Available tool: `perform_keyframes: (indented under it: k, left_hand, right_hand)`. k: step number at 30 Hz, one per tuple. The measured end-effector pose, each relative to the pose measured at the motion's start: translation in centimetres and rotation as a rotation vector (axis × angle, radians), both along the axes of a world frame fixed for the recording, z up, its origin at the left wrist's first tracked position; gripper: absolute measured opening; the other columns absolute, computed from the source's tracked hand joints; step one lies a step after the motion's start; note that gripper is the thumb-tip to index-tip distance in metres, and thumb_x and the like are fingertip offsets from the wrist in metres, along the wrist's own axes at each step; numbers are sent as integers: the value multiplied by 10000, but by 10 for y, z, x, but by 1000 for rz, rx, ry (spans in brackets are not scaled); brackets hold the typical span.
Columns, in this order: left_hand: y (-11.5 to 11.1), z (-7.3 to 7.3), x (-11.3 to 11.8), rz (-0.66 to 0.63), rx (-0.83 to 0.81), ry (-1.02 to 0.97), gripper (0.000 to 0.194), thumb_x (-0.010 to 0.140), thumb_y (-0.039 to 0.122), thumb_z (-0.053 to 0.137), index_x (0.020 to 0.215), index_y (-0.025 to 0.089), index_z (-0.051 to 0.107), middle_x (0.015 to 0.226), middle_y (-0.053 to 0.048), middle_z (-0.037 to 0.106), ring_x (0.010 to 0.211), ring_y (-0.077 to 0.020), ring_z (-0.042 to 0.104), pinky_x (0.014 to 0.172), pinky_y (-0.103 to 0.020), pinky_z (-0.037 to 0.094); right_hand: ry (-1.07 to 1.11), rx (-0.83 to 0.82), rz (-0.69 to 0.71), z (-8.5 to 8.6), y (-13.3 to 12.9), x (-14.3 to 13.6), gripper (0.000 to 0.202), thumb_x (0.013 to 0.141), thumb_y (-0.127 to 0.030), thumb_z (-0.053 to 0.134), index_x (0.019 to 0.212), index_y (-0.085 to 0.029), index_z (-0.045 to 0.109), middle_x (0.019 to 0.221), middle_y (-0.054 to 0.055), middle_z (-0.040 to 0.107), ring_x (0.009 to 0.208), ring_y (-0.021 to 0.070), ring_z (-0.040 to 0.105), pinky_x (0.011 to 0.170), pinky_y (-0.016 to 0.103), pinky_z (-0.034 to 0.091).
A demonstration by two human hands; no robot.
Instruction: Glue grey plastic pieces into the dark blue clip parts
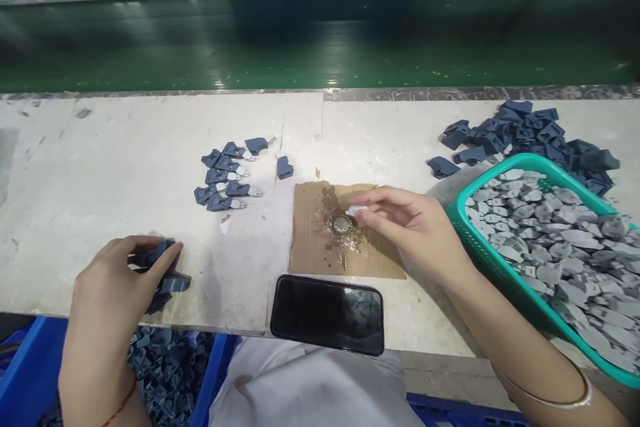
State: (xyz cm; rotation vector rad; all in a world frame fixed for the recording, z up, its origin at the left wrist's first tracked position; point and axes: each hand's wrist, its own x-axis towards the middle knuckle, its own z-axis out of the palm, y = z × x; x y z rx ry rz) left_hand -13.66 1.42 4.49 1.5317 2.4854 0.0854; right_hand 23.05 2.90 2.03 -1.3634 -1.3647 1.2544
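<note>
My right hand (415,223) pinches a small light-grey plastic piece (358,209) between thumb and fingertips. The piece is just above a small round dish (342,224) of wet-looking material, which sits on a stained brown cardboard sheet (310,240). At the left, my left hand (117,273) has its thumb and fingers closed on a dark blue plastic part (159,250). Other blue parts (175,282) lie right under and beside those fingers. Between the hands, several blue parts with light-grey ends (227,202) lie in a loose group, and a single blue part (285,167) lies to their right.
A teal basket (463,213) full of grey pieces stands at the right, with a pile of blue parts (530,130) behind it. A black phone (327,313) lies at the front edge. Below left is a blue bin (215,373). A green conveyor belt (310,40) crosses behind.
</note>
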Motion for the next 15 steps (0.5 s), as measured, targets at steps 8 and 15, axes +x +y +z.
perform_keyframes:
  k: [8,15]
  left_hand:
    - [-8,7,23,62,372,-79,230,807,473,755,910,271,719,800,-15,699,948,-329,667,708,-357,463]
    - [-13,10,70,98,356,-942,259,834,341,772,1058,222,720,803,-25,754,642,-162,655,550,-254,483]
  right_hand:
    - [-363,386,174,-3,-2,2,161,949,-162,629,980,-230,772,1034,65,771,988,220,734,893,384,612]
    - [-493,496,271,-2,-3,2,210,989,-152,573,1100,-216,741,1087,84,764,1017,222,733,925,385,615]
